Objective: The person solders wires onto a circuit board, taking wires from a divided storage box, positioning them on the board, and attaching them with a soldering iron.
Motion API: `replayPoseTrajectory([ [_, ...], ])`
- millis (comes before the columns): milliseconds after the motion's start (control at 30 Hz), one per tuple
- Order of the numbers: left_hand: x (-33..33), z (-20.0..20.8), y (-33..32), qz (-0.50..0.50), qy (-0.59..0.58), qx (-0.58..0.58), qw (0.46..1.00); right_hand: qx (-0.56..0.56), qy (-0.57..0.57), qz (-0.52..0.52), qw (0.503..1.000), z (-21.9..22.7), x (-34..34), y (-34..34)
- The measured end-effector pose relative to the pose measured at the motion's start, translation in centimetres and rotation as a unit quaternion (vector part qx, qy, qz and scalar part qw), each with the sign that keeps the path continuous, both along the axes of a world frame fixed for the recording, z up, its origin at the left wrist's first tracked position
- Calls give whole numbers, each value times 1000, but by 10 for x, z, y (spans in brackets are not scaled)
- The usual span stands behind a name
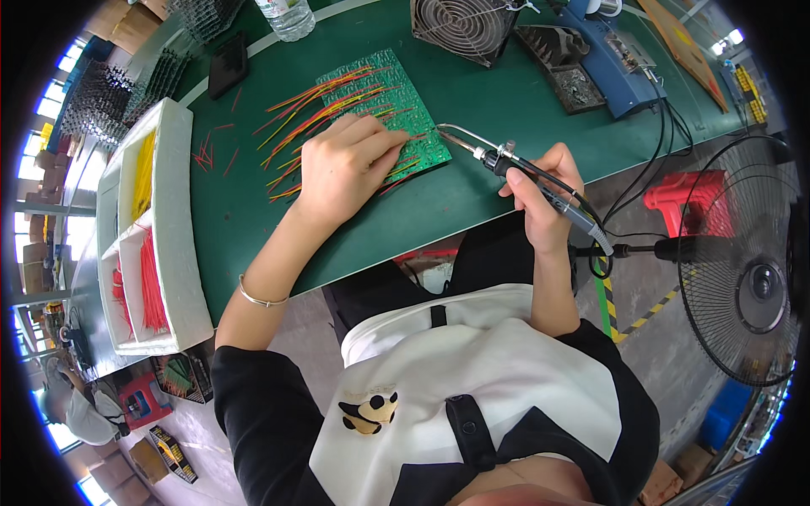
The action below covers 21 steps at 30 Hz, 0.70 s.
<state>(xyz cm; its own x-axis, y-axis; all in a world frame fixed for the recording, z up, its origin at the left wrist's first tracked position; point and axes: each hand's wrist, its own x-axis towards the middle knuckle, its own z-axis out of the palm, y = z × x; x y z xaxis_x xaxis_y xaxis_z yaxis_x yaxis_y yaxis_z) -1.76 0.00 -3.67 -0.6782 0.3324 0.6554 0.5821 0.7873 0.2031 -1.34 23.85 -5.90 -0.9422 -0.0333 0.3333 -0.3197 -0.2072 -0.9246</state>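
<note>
A green circuit board panel point(426, 114) lies on the green table, with rows of red, yellow and black wires point(291, 128) reaching out from its left side. Over its lower part rests my left hand point(348, 160), its fingers pinched together at a red wire near the board's right edge. My right hand point(550, 190) is wrapped round a soldering iron point(580, 218) fitted with a thin metal solder-feed tube. The iron's tip points left, close to the board's right edge and just short of my left fingertips. My left palm hides some of the wires.
On the left stands a white foam box point(181, 228) with yellow and red wires in its compartments. Loose red wires, a black phone point(228, 65) and a water bottle point(288, 17) lie beyond. A small fan point(464, 25) and blue soldering unit point(607, 63) occupy the back; a floor fan point(742, 270) stands right.
</note>
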Motion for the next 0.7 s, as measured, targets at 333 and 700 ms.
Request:
replayPoseTrajectory([
  [333, 0, -1, 1, 3, 12, -12, 1000, 6, 4, 7, 1000, -1, -1, 1],
  [700, -1, -2, 0, 0, 10, -9, 1000, 19, 8, 9, 1000, 0, -1, 0],
])
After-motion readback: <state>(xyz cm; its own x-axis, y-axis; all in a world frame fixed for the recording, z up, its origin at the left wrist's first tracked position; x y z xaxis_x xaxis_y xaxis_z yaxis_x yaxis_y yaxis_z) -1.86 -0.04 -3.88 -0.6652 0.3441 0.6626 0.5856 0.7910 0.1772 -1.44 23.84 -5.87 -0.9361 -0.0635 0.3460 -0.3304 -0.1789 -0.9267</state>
